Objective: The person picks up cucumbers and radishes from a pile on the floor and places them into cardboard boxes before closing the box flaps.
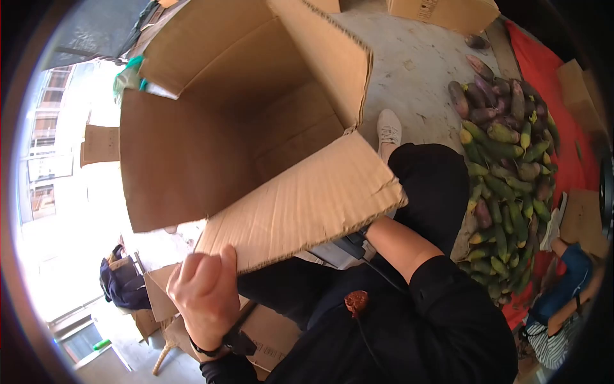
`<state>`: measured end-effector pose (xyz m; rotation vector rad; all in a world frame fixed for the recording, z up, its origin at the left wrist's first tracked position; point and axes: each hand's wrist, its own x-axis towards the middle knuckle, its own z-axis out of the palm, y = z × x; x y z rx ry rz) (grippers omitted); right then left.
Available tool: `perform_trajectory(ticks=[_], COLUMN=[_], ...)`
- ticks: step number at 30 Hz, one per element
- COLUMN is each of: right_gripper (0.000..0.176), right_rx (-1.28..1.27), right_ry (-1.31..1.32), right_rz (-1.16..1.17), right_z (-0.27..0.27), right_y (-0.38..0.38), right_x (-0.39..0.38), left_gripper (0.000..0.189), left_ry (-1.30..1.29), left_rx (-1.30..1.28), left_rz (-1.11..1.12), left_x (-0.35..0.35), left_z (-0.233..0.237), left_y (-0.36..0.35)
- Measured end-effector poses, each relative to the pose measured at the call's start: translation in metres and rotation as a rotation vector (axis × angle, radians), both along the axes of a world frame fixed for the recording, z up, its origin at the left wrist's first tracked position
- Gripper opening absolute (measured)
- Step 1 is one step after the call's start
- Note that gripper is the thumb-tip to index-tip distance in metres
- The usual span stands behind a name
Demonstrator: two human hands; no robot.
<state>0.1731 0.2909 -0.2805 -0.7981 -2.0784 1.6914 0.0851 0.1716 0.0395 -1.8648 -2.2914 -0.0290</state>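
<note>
A large open cardboard box (pixel 167 150) is tilted in front of me, its inside facing me and its flaps spread. My left hand (pixel 206 294), with a dark band on the wrist, has its fingers curled over the edge of the near flap (pixel 300 198). My right forearm reaches under that same flap, which covers my right hand, so its fingers cannot be seen. The inside of the box is shadowed, and I make out only bare cardboard walls.
A pile of long green and purple vegetables (pixel 505 185) lies on the right beside a red sheet (pixel 534 61). Another cardboard box (pixel 448 14) stands at the back. Another person's arm and blue clothing (pixel 566 281) show at lower right. Dark cloth (pixel 121 281) lies at left.
</note>
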Motion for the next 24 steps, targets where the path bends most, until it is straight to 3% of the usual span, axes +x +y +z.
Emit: perform_trajectory(ticks=[7,10,11,12,13,15,17,19,22,24], right_gripper=[0.030,0.030,0.031,0.034,0.036,0.037,0.031,0.033,0.032,0.032], right_rx=[0.131,0.161,0.393,0.050,-0.009,0.021,-0.064,-0.059,-0.061,-0.023], right_ry=[-0.094,0.117,-0.099,-0.302,-0.396,-0.224,-0.464,-0.444,-0.446,-0.261], right_rz=[0.149,0.140,0.187,0.204,0.192,0.082,0.185,0.200,0.239,0.290], right_z=[-0.061,-0.129,-0.101,-0.059,-0.050,-0.077,-0.025,-0.027,0.016,0.045], right_y=[-0.023,-0.039,-0.033,-0.018,-0.014,-0.025,-0.010,-0.011,-0.001,0.008], right_x=[-0.014,-0.037,-0.032,-0.030,-0.030,-0.029,-0.024,-0.024,-0.011,-0.001], left_gripper=[0.021,0.020,0.023,0.017,0.017,0.028,0.023,0.012,0.012,0.015], left_ry=[-0.201,-0.233,-0.273,-0.307,-0.323,-0.269,-0.262,-0.336,-0.349,-0.376], left_rx=[-0.081,-0.067,-0.021,-0.043,-0.040,-0.174,-0.163,0.051,0.025,0.005], left_rz=[0.013,0.031,0.065,0.048,0.016,0.047,0.067,0.044,0.033,0.091], left_x=[-0.002,-0.004,-0.002,-0.004,-0.008,-0.015,-0.012,-0.010,-0.012,-0.016], left_z=[-0.017,-0.021,-0.024,-0.021,-0.018,-0.014,-0.020,-0.032,-0.032,-0.034], left_y=[-0.016,-0.017,-0.015,-0.013,-0.013,-0.014,-0.011,-0.009,-0.011,-0.014])
